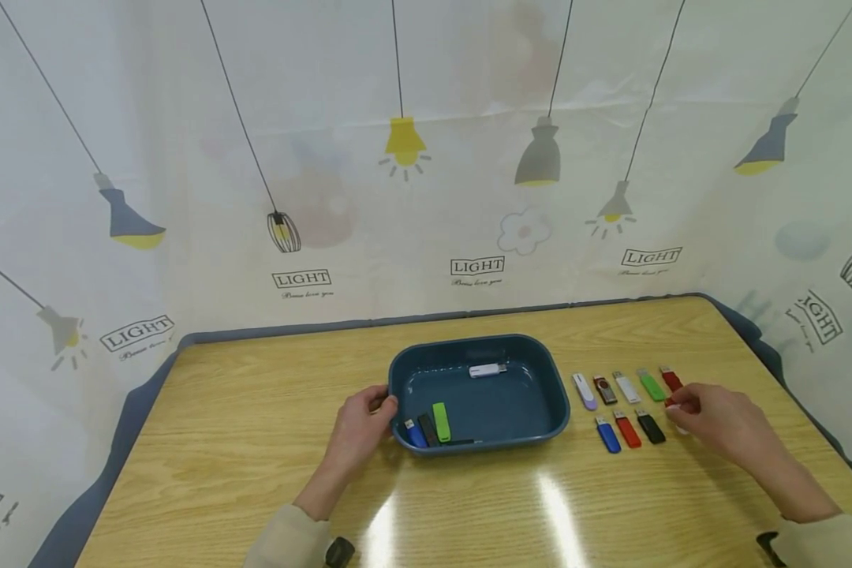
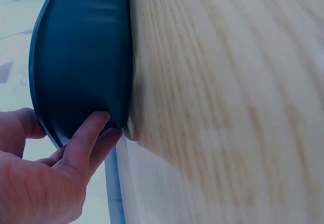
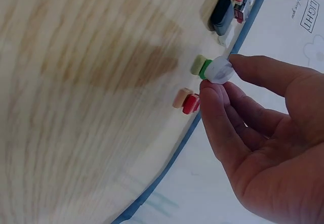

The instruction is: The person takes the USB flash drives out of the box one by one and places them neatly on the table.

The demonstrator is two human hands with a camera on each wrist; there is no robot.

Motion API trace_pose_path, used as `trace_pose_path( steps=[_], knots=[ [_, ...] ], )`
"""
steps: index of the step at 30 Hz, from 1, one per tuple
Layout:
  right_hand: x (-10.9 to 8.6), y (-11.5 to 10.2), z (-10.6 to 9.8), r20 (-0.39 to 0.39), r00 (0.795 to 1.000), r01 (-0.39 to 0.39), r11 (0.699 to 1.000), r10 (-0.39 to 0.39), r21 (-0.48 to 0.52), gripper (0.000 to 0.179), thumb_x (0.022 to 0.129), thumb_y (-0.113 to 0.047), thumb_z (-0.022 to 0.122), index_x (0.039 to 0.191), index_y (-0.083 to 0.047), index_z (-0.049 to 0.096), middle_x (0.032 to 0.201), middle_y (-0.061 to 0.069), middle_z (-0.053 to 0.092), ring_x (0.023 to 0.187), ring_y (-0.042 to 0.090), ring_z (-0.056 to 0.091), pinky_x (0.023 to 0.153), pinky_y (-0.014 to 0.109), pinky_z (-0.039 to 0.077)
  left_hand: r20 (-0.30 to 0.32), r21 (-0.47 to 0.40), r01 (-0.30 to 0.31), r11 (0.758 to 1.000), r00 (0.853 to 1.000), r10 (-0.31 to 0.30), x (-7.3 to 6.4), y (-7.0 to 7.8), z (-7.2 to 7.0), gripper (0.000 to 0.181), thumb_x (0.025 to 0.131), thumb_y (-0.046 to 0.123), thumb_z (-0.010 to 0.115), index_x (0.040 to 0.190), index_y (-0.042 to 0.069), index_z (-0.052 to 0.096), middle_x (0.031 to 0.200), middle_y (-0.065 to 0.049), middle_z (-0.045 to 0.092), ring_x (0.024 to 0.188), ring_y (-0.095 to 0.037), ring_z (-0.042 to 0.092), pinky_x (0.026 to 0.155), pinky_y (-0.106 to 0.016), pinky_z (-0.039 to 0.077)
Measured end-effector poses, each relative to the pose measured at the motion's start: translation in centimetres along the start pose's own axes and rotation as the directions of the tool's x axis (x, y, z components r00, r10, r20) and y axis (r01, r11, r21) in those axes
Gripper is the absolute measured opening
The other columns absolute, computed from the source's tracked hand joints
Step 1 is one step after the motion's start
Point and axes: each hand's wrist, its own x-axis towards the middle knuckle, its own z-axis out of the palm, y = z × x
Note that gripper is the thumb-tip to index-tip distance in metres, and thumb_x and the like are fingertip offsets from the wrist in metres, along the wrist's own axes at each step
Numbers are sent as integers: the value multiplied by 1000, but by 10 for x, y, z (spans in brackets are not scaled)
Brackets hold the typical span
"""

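At the left end of a dark blue tray [image 1: 497,410], my left hand [image 1: 360,426] grips the rim. In the left wrist view its thumb is at the rim and its fingers lie against the outer wall [image 2: 81,57]. My right hand [image 1: 724,422] pinches a white, rounded USB stick [image 3: 218,71] between thumb and fingertips, over the right end of two rows of USB sticks. Blue [image 1: 607,435], red [image 1: 627,430] and black [image 1: 651,427] sticks form the near row. The far row includes a white-and-purple [image 1: 584,392], a green [image 1: 651,385] and a dark red one [image 1: 670,379].
Inside the tray, a white stick [image 1: 486,371] lies near the back wall. Blue [image 1: 415,434], black [image 1: 428,431] and bright green [image 1: 442,423] ones are at its near left corner. Behind the wooden table [image 1: 255,410] hangs a lamp-printed curtain [image 1: 426,213].
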Motion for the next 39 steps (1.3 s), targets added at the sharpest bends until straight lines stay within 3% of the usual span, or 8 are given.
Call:
trace_pose_path(
  steps=[6, 17, 39],
  knots=[
    [4, 1, 5, 39, 999, -20, 1000, 21, -18, 32, 97, -19, 69, 109, 10, 67, 88, 9, 70, 77, 23, 63, 65, 42, 53, -2, -1, -3, 1000, 1000, 3, 0, 0, 0, 40, 105, 12, 56, 136, -12, 58, 128, -26, 66, 106, -31, 69, 79, -33, 64],
    [7, 4, 10, 71, 997, -15, 999, 18, -39, 32, 97, -19, 69, 108, 11, 67, 85, 6, 68, 72, 20, 61, 62, 39, 51, 7, -16, 17, 1000, 1000, -17, -1, 1, 0, 40, 105, 12, 56, 137, -11, 57, 130, -26, 65, 107, -31, 68, 81, -33, 64],
    [5, 2, 4, 57, 998, -13, 999, 16, -45, 43, 99, -29, 69, 107, 13, 66, 89, 14, 69, 76, 26, 64, 64, 43, 54, 9, -24, 6, 1000, 1000, -6, 0, 0, 0, 41, 105, 13, 55, 137, -11, 57, 130, -26, 65, 107, -30, 68, 81, -33, 64]
  ],
)
